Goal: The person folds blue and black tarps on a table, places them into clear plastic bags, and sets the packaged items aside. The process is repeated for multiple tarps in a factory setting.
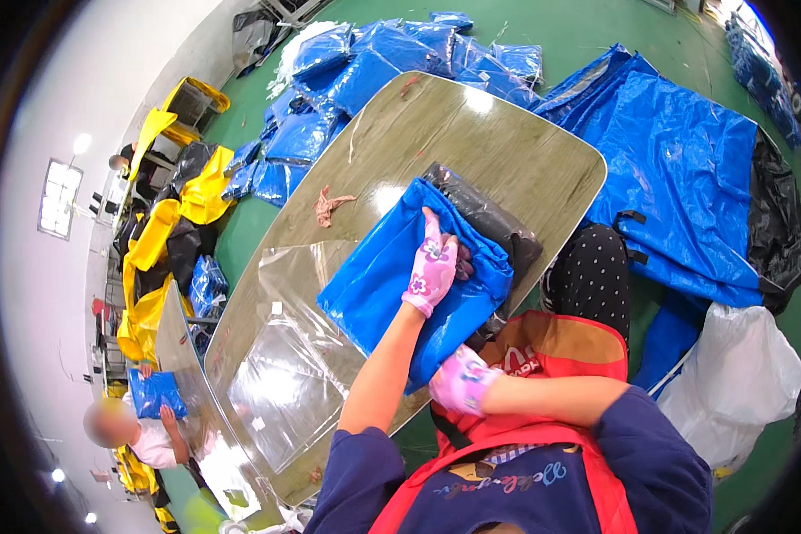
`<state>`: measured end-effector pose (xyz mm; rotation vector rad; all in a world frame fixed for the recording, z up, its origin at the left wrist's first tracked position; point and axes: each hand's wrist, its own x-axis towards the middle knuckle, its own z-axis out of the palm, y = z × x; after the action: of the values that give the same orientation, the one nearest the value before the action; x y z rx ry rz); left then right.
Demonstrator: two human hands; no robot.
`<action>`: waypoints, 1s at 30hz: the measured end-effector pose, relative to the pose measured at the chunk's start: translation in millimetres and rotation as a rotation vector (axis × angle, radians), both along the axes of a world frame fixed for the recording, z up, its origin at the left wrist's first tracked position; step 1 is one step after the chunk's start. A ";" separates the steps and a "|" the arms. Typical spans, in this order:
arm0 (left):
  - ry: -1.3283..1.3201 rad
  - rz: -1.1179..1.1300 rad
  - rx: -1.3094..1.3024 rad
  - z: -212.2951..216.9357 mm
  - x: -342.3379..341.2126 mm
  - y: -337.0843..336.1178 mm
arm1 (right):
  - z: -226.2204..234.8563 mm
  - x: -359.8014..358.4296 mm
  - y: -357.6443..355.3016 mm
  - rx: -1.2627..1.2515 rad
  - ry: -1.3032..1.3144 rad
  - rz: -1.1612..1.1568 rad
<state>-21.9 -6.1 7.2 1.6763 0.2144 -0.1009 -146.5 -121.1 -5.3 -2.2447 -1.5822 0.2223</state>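
Observation:
A folded blue tarp [378, 278] lies on the wood-grain table in front of me, with a folded black sheet [485, 209] along its far right side. My left hand [433, 267], in a pink floral glove, rests on top of the tarp with its index finger stretched out. At the tarp's near edge my right hand [463, 381], gloved alike, is closed on the blue material; its fingertips are hidden. Left of the tarp, clear plastic bags [280, 378] lie flat on the table.
The table [498, 133] carries a crumpled pinkish scrap [331, 206]. Wrapped blue packages [365, 76] are heaped on the floor beyond it. A large blue tarp [676, 160] spreads at right, near a white sack [730, 383]. At left, a person [155, 440] handles a blue package [157, 393].

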 end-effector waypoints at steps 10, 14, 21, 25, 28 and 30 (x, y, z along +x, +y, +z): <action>-0.635 -0.385 1.776 53.7 32.7 61.5 | -11.3 162.2 -75.6 0.273 -0.192 -0.064; -0.171 -0.513 1.147 25.8 44.2 72.5 | -0.7 164.3 -92.0 0.312 -0.067 0.052; 0.026 -0.605 0.482 23.6 9.5 70.7 | 19.6 155.9 -161.9 0.413 -0.195 -0.061; 0.203 -0.300 -0.714 51.4 -55.2 54.4 | 27.7 149.6 -190.4 0.796 0.636 -0.413; -0.016 0.031 -0.123 49.3 -84.7 16.6 | 73.6 136.1 -156.8 0.987 1.108 -0.840; -0.167 0.334 0.180 45.1 -100.5 -33.9 | 104.2 140.6 -146.5 0.653 1.149 -0.983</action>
<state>-122.4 -40.0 52.3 1.7936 0.3828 0.3165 -5.9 -267.6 98.9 -1.5538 0.0948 0.4815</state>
